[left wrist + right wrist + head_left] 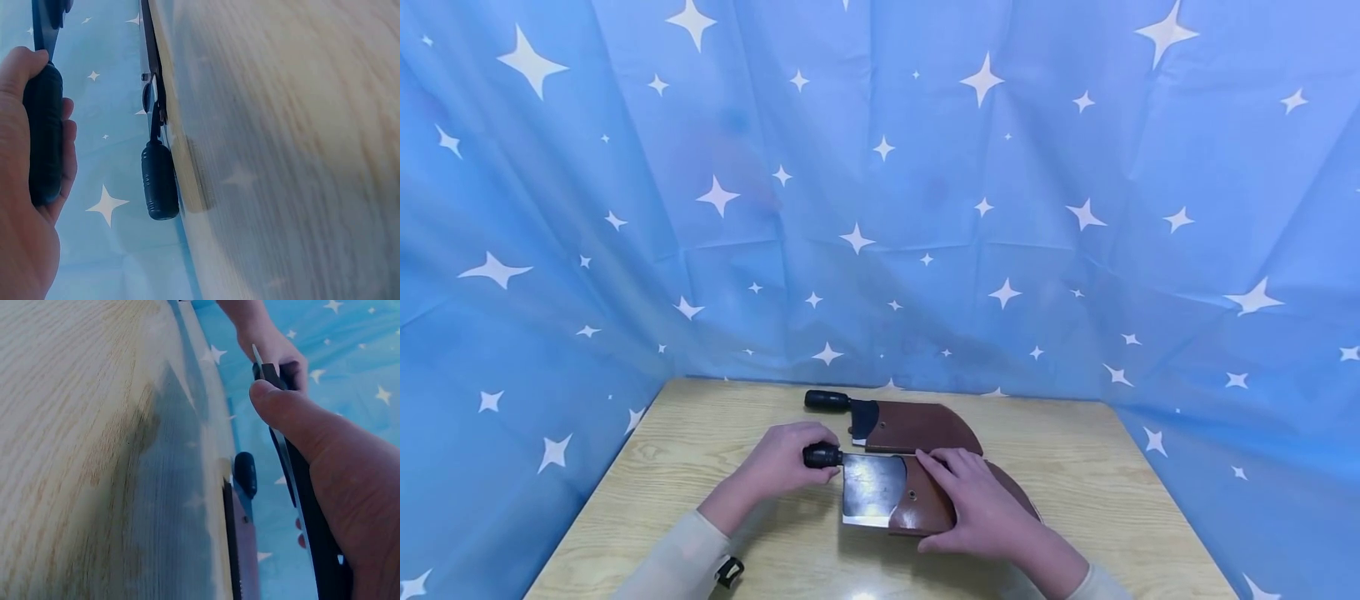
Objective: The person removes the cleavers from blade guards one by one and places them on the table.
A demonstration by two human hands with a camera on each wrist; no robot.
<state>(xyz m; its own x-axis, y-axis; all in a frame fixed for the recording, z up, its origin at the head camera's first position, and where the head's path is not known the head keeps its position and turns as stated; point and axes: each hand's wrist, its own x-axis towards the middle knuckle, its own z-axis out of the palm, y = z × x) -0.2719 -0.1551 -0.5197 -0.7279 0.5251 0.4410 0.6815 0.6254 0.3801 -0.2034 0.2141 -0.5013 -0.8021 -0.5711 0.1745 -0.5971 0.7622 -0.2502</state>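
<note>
My left hand grips the black handle of a cleaver, its broad steel blade pointing right. A brown leather sheath with a metal snap covers the far part of the blade, while the part next to the handle is bare. My right hand holds that sheath, with the thumb along one side and the fingers mostly hidden on the other. In both wrist views the cleaver is raised above the table. Just behind it, a second cleaver lies in its own brown sheath.
The light wood table has its back edge just behind the second cleaver. A blue curtain with white stars hangs around the back and sides. A black wrist strap shows at the left sleeve.
</note>
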